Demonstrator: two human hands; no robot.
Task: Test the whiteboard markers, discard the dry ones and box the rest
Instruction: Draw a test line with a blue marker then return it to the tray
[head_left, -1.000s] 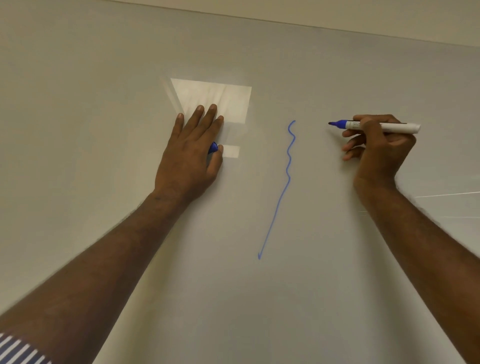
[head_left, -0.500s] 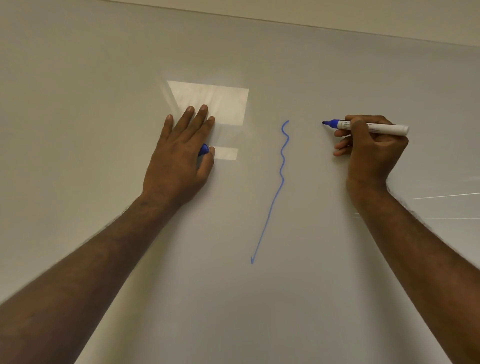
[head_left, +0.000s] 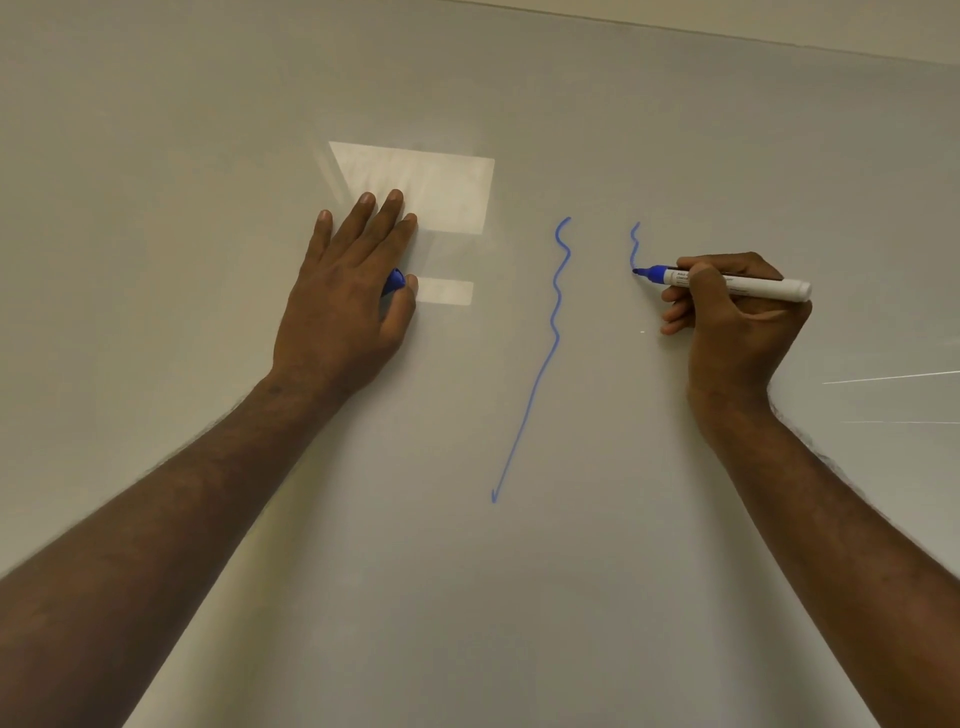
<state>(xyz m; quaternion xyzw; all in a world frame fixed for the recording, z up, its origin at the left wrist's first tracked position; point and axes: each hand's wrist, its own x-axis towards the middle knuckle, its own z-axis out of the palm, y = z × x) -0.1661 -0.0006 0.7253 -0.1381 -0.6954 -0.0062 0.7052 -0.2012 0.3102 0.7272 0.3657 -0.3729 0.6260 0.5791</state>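
Our right hand (head_left: 727, 306) grips the white blue-tipped marker (head_left: 727, 280), now drawing a fresh blue squiggle (head_left: 634, 244) on the glossy whiteboard (head_left: 519, 571); it works. Our left hand (head_left: 348, 291) lies flat, pinning its blue cap (head_left: 394, 280).

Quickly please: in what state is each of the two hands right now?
Left hand: fingers straight and flat on the whiteboard, a blue cap tucked by the thumb.
Right hand: grips the blue marker, tip on the board.

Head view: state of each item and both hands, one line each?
marker: uncapped, tip on board, writing blue
cap: off the marker, tucked under left hand
left hand: flat on whiteboard
right hand: grips marker
long squiggle: solid blue
short squiggle: just begun
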